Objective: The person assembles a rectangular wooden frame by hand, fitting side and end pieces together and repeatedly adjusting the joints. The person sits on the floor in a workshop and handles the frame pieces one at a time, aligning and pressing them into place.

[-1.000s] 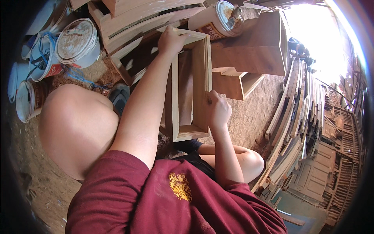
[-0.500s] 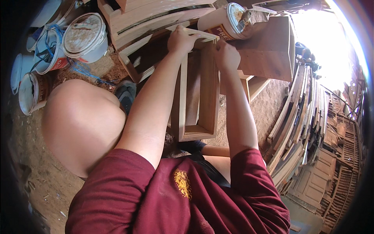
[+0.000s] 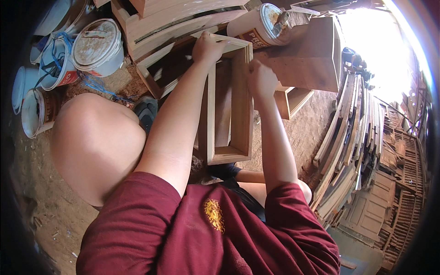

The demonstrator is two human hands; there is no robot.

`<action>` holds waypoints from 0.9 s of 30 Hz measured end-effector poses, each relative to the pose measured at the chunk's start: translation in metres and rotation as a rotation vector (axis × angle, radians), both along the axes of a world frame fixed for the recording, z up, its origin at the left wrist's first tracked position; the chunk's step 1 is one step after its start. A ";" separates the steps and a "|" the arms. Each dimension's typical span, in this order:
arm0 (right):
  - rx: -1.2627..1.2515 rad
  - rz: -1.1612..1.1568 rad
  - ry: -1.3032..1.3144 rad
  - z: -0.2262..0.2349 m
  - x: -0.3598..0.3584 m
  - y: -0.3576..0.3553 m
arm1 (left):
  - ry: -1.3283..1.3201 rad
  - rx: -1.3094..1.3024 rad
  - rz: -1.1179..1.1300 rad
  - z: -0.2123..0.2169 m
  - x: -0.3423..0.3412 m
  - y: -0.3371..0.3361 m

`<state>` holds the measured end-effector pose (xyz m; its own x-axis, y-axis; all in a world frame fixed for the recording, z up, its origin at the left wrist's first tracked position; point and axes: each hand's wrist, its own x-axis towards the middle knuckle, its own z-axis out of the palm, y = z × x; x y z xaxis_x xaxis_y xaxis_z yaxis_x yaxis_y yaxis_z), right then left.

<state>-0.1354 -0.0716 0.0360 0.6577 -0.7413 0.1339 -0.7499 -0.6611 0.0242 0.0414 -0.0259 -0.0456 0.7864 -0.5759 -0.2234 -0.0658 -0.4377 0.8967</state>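
A pale wooden box frame (image 3: pixel 240 112) stands on end between my knees, open side toward me. My left hand (image 3: pixel 207 47) grips its far top edge. My right hand (image 3: pixel 259 79) is closed against the frame's right rail, near the top; whatever it pinches is too small to make out. A cylindrical glue tub (image 3: pixel 256 25) with a smeared lid lies just beyond the frame's top corner.
Several white plastic buckets (image 3: pixel 94 46) stand at the upper left on a sawdust floor. More wooden frames (image 3: pixel 178 20) are stacked behind. A larger wooden box (image 3: pixel 311 55) sits to the right, and stacks of planks (image 3: pixel 348 151) line the right side.
My right hand has moved from the lower right rail up to the top of the frame, then slightly back down. My left hand stays on the top edge.
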 end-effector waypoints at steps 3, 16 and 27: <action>0.058 -0.051 0.049 0.009 -0.029 0.037 | 0.025 0.016 -0.009 0.007 -0.001 0.004; 0.118 -0.137 0.017 0.021 -0.121 0.138 | -0.034 -0.004 0.012 0.009 -0.004 0.006; -0.134 0.066 -0.054 -0.003 -0.030 0.029 | -0.062 -0.007 -0.022 -0.001 0.002 0.004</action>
